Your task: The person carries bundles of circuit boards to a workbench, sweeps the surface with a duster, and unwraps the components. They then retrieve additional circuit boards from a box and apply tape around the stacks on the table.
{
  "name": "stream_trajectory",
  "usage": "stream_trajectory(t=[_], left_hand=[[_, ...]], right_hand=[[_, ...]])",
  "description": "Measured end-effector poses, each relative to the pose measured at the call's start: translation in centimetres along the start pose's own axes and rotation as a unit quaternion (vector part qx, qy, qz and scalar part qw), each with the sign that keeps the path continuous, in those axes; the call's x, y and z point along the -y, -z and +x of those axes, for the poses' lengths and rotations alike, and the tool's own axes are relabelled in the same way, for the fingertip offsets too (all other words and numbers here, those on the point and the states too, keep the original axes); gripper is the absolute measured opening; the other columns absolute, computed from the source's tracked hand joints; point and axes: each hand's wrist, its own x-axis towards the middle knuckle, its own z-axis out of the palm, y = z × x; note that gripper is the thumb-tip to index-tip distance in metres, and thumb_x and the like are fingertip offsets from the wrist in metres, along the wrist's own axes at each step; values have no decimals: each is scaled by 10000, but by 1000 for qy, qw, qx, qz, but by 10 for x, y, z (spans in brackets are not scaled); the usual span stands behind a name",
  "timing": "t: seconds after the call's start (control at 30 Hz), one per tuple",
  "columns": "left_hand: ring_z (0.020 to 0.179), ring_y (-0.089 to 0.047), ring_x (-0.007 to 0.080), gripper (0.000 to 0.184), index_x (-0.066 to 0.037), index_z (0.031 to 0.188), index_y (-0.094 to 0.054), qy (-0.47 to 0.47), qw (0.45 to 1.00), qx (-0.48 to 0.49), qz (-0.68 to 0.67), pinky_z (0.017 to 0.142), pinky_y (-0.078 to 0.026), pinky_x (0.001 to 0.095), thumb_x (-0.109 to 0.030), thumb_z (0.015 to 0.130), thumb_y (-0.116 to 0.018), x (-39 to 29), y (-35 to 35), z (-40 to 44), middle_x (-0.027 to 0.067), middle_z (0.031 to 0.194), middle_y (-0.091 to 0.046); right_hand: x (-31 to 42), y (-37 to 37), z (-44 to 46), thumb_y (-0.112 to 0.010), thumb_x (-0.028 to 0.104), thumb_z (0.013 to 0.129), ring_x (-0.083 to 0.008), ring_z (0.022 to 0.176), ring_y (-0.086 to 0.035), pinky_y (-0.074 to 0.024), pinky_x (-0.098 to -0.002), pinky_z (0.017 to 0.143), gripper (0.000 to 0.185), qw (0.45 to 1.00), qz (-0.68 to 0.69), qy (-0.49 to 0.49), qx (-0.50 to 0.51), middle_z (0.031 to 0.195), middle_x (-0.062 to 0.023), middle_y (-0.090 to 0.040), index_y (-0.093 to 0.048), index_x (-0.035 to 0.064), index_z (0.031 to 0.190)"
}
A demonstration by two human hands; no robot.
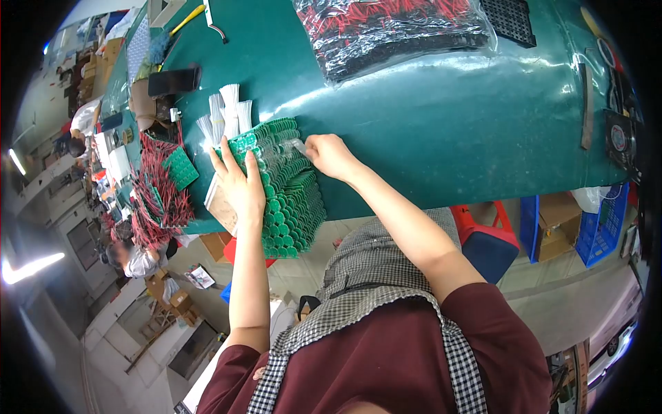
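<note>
A big stack of green circuit boards (279,221), round pieces joined in overlapping rows, lies at the table's near edge and hangs partly over it. My left hand (241,190) rests on its left side with fingers spread, pressing nothing between them. At the stack's upper right, my right hand (331,155) is closed in a pinch on a small pale strip (299,146), whose exact kind is unclear. Bundles of thin white wires (231,114) fan out just beyond the boards. Under my left hand, a brown cardboard piece (221,207) sticks out beside the stack.
Red and black wires (162,193) with a green board panel (181,168) lie at the left. A dark phone (174,81) sits behind them. Farther back are a plastic bag of wires (400,38) and a black tray (509,21). A red stool (486,234) stands below the table.
</note>
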Motion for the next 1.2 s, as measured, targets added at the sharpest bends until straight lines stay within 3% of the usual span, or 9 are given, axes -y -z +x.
stream_trajectory(t=[0.2,0.3,0.5,0.6,0.8,1.0,1.2], left_hand=[[1234,-299,426,562,-140,1364,-284,2,1000,6,3,995,-274,459,-373,879,-445,-1,1,0,242,1402,-192],[1232,-301,425,556,-141,1365,-282,-13,1000,4,5,995,-273,457,-365,882,-441,-1,1,1,241,1401,-193],[1232,-302,423,558,-136,1368,-278,-4,1000,11,10,998,-270,454,-345,879,-445,-3,3,0,243,1399,-197],[1233,-300,423,559,-135,1367,-279,-12,1000,7,7,1000,-267,454,-342,876,-448,-3,2,0,243,1399,-197],[1232,-297,427,560,-134,1365,-282,-2,1000,11,6,1002,-265,455,-341,874,-452,-4,2,-1,248,1394,-202],[1227,-303,427,553,-132,1364,-284,-9,1000,5,11,999,-268,456,-344,879,-445,-1,1,-1,249,1389,-210],[1234,-289,426,548,-125,1363,-285,3,1000,11,-11,1009,-249,454,-343,884,-439,-4,1,-1,249,1389,-205]], right_hand=[[-3,1,17,-570,84,767,-372,730,-579,-442,-434,653,99,995,-67,77,6,721,-206,-590,-587,-2,815],[2,3,-1,-558,80,759,-380,779,-580,-446,-467,707,85,999,-33,6,12,748,-216,-594,-573,-2,770],[-2,-23,-6,-555,78,777,-393,753,-562,-436,-463,676,84,994,-19,43,-94,737,-205,-579,-532,-3,774],[-3,-25,-19,-551,70,771,-385,737,-572,-451,-459,671,93,997,0,0,-75,743,-208,-583,-514,-14,755],[2,-28,-21,-554,77,774,-380,748,-574,-453,-460,675,93,994,18,1,-106,753,-212,-585,-523,-10,764],[1,-11,-31,-549,78,773,-375,757,-577,-454,-457,675,84,998,-19,20,-63,766,-204,-591,-534,-1,750],[-3,-4,-11,-554,80,785,-368,739,-571,-451,-431,656,74,993,-3,35,-112,768,-177,-594,-549,7,802]])
